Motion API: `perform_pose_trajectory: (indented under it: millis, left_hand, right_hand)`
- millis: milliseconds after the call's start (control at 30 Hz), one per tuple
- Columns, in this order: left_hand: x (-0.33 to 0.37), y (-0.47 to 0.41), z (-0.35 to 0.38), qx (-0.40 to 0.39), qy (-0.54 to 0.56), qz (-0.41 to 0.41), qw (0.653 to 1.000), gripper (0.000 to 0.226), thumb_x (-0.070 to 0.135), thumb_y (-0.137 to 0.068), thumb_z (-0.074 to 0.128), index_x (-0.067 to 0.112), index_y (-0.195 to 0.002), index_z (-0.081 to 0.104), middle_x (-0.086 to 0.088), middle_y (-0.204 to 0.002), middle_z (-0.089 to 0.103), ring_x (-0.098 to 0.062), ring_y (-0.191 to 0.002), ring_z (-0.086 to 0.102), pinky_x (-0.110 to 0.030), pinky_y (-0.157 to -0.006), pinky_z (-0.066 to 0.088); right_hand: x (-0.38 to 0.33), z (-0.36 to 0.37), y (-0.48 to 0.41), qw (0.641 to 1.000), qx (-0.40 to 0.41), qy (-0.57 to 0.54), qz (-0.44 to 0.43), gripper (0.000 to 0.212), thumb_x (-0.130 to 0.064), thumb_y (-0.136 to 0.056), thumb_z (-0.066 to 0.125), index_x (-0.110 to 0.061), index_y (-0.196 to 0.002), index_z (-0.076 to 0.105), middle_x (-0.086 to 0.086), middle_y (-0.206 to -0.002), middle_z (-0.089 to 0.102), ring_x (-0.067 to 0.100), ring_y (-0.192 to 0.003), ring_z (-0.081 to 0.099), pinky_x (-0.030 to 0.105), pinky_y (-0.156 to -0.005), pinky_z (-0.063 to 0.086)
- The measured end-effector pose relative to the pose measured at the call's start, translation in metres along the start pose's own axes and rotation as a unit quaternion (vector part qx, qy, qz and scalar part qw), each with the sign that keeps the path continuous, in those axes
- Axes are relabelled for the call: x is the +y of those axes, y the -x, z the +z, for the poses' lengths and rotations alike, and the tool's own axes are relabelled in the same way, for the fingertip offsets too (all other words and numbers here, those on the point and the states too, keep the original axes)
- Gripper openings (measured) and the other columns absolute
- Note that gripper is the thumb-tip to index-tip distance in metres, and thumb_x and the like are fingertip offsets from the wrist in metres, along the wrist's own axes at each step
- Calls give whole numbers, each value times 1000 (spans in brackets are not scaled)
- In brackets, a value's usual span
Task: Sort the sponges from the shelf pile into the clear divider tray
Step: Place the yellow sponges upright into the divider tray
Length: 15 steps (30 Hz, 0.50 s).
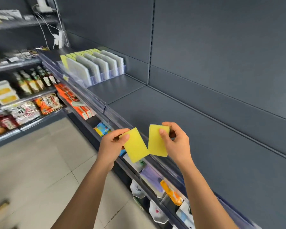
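Note:
My left hand [112,142] pinches one yellow sponge [135,147] by its upper corner, and my right hand [175,141] holds a second yellow sponge [156,142] by its top edge. Both sponges hang side by side over the front lip of the dark grey shelf [188,123], their lower corners almost touching. Far to the left on the same shelf stands the clear divider tray [96,80], its slots filled with upright sponges showing grey and yellow faces. No loose pile of sponges shows on the shelf.
Lower shelves [82,106] under the grey shelf hold packaged goods, and more stocked shelves [23,90] with bottles and snack packs run along the left. White cables [56,37] hang at the back corner. Tiled floor [40,162] lies below.

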State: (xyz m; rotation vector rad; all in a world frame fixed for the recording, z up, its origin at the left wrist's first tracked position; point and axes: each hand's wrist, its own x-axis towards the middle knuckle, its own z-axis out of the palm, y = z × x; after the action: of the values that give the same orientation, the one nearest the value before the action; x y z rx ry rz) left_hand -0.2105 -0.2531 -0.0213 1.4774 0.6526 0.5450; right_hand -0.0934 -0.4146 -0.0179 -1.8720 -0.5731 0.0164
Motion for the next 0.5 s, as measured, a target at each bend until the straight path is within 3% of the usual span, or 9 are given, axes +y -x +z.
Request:
perform_pose_trajectory:
  millis: [200, 300, 500]
  left_hand:
    - [0, -27, -92, 40, -9, -12, 999, 23, 6, -88, 60, 28, -90, 67, 0, -93, 68, -16, -83, 63, -31, -70, 52]
    - [4, -37, -129, 58, -9, -19, 998, 19, 5, -89, 58, 20, -97, 68, 1, -91, 68, -12, -80, 62, -27, -68, 51]
    - [12, -73, -187, 96, -13, -19, 995, 17, 7, -89, 59, 15, -101, 68, 1, -89, 67, -10, -77, 61, -24, -68, 53]
  right_hand:
    - [-35, 93, -14, 998, -60, -6, -17, 11, -26, -89, 61, -27, -99, 62, -10, -78, 60, 13, -73, 53, 30, -70, 45]
    - [-54, 134, -25, 996, -83, -6, -32, 11, -26, -88, 61, -27, -99, 63, -7, -76, 60, 14, -72, 53, 31, -69, 46]
    - [-82, 207, -55, 991, -127, -18, -48, 15, -27, -88, 62, -23, -102, 63, -15, -71, 54, 4, -65, 47, 24, -63, 41]
